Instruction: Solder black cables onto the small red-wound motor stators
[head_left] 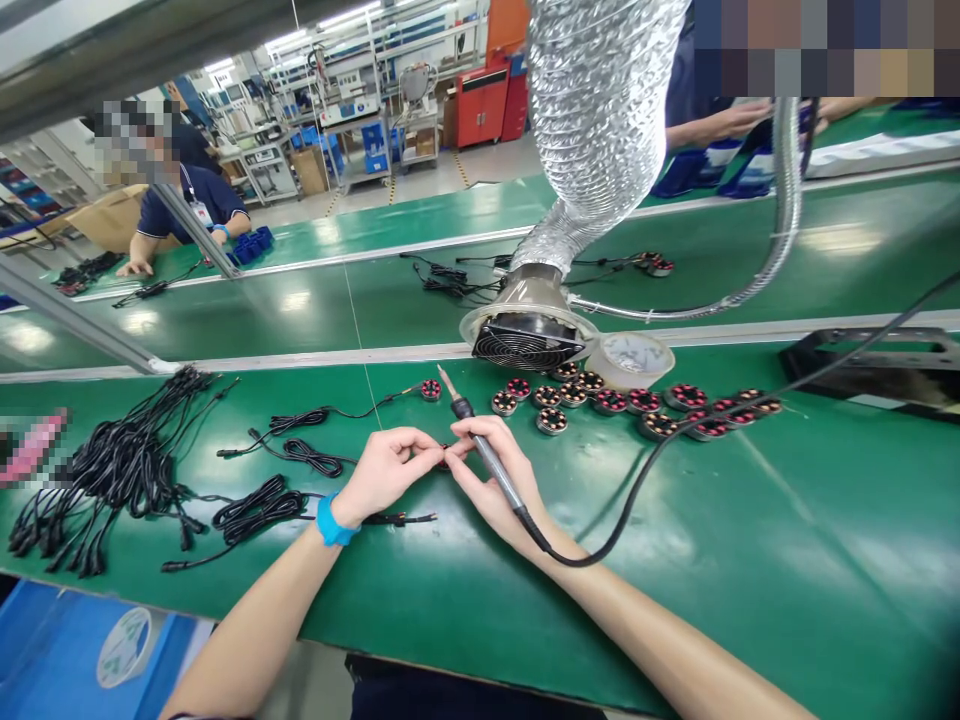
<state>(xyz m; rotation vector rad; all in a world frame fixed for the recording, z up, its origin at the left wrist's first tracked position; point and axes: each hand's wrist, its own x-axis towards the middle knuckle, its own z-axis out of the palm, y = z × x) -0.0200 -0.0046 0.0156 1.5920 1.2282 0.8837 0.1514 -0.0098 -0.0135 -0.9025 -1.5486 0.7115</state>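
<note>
My right hand (504, 482) is closed round a soldering iron (495, 468), whose tip points up and away. My left hand (396, 472), with a blue band (334, 522) at its wrist, is closed in a pinch. The fingertips of both hands meet at a small dark-red motor stator (445, 458), mostly hidden by the fingers. A coiled black cable (311, 457) runs toward my left hand. Beyond the hands lies another stator (430, 390) joined to a cable (300, 420). Stripped cable ends (409, 519) lie just below my left hand.
Several stators (551, 421) stand to the right, beside a round tub (631, 360). Above them hangs a fume extractor fan (525, 342) on a foil duct (600, 110). Bundled black cables (124, 470) lie left. The iron's cord (637, 500) crosses the right side. A co-worker (187, 205) sits opposite.
</note>
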